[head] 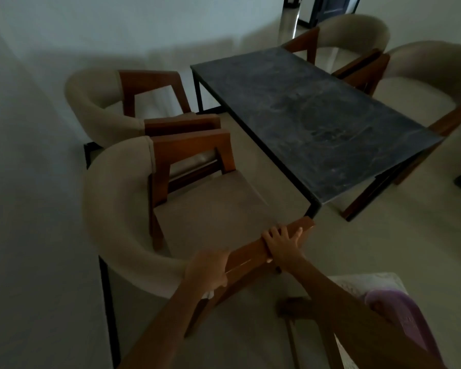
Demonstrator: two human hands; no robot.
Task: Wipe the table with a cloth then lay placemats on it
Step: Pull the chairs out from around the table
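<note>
**Both hands on the chair arm, table not yet wiped**

Your left hand [207,269] grips the wooden armrest [264,249] of the nearest chair [123,209], fingers curled over its top edge near the padded back. Your right hand [282,245] lies flat further along the same armrest, fingers straight and slightly spread, pressing rather than clasping. This two-handed hold suits shifting the chair, probably to open access to the table's long side. The dark table [312,123] stands just beyond the armrest's front end, its top bearing pale smears. A scrap of something white shows beneath your left hand; whether it is the cloth cannot be told. No placemats lie on the table. Three other chairs stand around it.
</note>
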